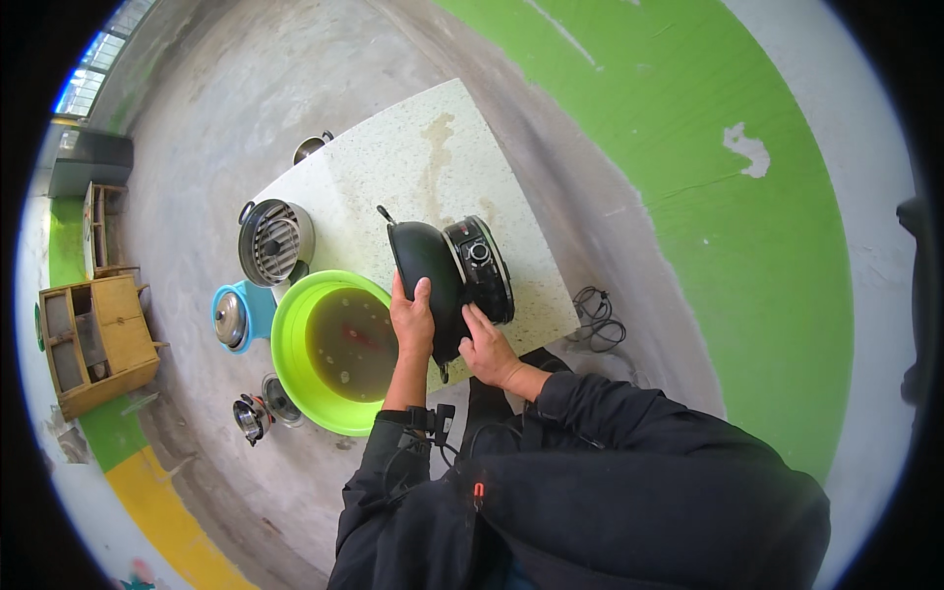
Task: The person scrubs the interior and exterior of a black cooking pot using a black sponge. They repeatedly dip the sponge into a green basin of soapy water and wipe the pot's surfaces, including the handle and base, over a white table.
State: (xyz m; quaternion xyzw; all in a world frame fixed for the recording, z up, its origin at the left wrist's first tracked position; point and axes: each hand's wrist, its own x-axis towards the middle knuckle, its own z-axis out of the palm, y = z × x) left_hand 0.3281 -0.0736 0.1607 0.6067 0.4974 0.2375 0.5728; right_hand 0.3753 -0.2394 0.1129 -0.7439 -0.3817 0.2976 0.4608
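Note:
A black electric wok (431,276) is tipped on its side over the speckled white table (472,147). Its round base (483,276), with a silver control knob (479,252), faces right. My left hand (413,317) holds the wok near its rim, thumb along the outer wall. Fingers of my right hand (493,354) touch the underside where the bowl meets the base; whether they grip it is unclear. Left of the wok, a lime-green basin (291,350) holds murky water with some foam and something reddish in it. The wok's inside is turned away from view.
A steamer pot (302,236) with a rack stands at the table's left edge. Beyond it are a blue bucket (258,310) with a metal lid (231,321), and a small pot (251,420) beside a glass lid (282,400). A coiled black cord (601,321) lies at right.

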